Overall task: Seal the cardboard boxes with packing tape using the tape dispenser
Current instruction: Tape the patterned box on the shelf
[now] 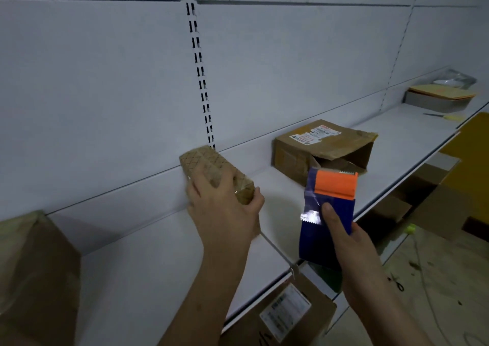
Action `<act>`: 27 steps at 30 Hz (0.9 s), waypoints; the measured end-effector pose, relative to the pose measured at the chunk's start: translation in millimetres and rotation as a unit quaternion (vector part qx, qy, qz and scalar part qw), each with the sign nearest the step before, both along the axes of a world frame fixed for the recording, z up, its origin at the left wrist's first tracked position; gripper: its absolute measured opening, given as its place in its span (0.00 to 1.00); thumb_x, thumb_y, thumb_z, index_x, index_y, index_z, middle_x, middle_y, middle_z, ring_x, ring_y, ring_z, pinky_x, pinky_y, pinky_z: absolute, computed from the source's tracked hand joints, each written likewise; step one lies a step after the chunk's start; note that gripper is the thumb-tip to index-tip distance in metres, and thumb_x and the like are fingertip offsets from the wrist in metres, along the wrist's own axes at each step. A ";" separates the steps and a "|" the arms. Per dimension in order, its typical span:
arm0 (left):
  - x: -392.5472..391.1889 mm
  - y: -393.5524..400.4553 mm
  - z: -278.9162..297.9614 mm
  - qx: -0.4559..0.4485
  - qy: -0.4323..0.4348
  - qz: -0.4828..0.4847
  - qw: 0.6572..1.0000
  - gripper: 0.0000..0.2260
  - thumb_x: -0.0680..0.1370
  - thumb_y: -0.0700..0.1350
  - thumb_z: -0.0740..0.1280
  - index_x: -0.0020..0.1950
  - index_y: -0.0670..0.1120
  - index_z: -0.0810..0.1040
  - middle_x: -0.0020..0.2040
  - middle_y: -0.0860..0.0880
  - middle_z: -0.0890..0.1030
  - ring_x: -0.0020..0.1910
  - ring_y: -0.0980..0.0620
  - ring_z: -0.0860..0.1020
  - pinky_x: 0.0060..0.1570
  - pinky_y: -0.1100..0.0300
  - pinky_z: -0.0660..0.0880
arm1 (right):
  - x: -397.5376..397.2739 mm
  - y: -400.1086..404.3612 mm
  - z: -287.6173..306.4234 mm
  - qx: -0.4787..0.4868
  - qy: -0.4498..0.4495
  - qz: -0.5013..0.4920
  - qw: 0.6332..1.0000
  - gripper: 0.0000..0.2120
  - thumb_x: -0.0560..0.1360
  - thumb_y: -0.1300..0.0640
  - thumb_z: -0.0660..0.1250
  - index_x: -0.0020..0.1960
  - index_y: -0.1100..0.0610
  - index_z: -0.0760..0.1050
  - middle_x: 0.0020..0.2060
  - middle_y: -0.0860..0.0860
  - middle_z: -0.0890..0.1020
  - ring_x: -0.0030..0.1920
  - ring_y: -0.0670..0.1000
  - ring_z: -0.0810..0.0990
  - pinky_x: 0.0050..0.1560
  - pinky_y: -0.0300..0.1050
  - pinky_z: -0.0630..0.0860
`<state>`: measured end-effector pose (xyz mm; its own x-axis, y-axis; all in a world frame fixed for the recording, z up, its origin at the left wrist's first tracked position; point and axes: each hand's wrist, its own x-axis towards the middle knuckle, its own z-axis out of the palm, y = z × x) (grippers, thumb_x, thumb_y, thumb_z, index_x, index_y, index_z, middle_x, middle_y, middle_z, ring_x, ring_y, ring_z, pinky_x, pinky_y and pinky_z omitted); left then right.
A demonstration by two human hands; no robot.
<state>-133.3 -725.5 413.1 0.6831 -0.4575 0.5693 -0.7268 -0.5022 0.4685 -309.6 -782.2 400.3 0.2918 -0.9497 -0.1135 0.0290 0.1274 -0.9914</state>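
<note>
A: We see our left hand (pixel 223 202) on the small patterned box (pixel 211 169). The fingers are curled over its top and the thumb goes around its near end, so the hand grips it. The box lies on the white shelf (pixel 148 255), close to the back wall.

B: And our right hand (pixel 344 236) holds the tape dispenser (pixel 328 213) above the front edge of the shelf. The fingers wrap its blue body from behind, and the thumb presses flat on the loose end of clear tape (pixel 311 210) at its front. The orange part with the toothed blade points up.

A: The dispenser is apart from the small box, to the right of it. Behind it stands the open cardboard box (pixel 317 144) with shipping labels, its flaps not closed.

B: At the far left we see a large brown box (pixel 34 274) on the same shelf, and another labelled box (pixel 285 311) below the shelf. We cannot tell if those are sealed.
</note>
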 end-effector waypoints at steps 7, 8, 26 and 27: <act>29.8 77.8 20.8 0.011 0.159 -0.090 0.983 0.28 0.69 0.52 0.74 0.67 0.60 0.69 0.64 0.47 0.66 0.51 0.55 0.75 0.46 0.57 0.76 | -10.2 -0.8 9.1 0.015 0.000 0.028 0.999 0.13 0.72 0.40 0.64 0.49 0.47 0.72 0.48 0.49 0.79 0.48 0.51 0.78 0.41 0.45 0.73; 41.4 88.1 26.1 0.027 0.162 -0.127 0.978 0.29 0.69 0.51 0.73 0.68 0.61 0.69 0.63 0.49 0.68 0.49 0.62 0.74 0.44 0.63 0.74 | -10.8 -0.9 11.0 0.021 -0.002 0.033 0.999 0.11 0.74 0.41 0.64 0.48 0.47 0.72 0.48 0.49 0.79 0.47 0.50 0.78 0.39 0.45 0.72; 96.4 139.3 39.8 0.078 -0.007 -0.230 0.970 0.30 0.72 0.73 0.61 0.71 0.63 0.70 0.77 0.54 0.61 0.77 0.55 0.55 0.73 0.55 0.56 | 11.1 8.2 43.8 0.016 0.089 0.157 0.983 0.22 0.74 0.39 0.63 0.56 0.56 0.75 0.48 0.56 0.83 0.48 0.56 0.82 0.43 0.48 0.77; 82.8 136.2 47.0 0.040 -0.044 -0.227 0.972 0.30 0.73 0.69 0.63 0.72 0.58 0.70 0.75 0.54 0.64 0.76 0.55 0.58 0.72 0.59 0.58 | 11.6 7.9 43.8 0.019 0.093 0.161 0.982 0.25 0.72 0.37 0.63 0.57 0.56 0.75 0.49 0.56 0.83 0.49 0.56 0.82 0.45 0.50 0.78</act>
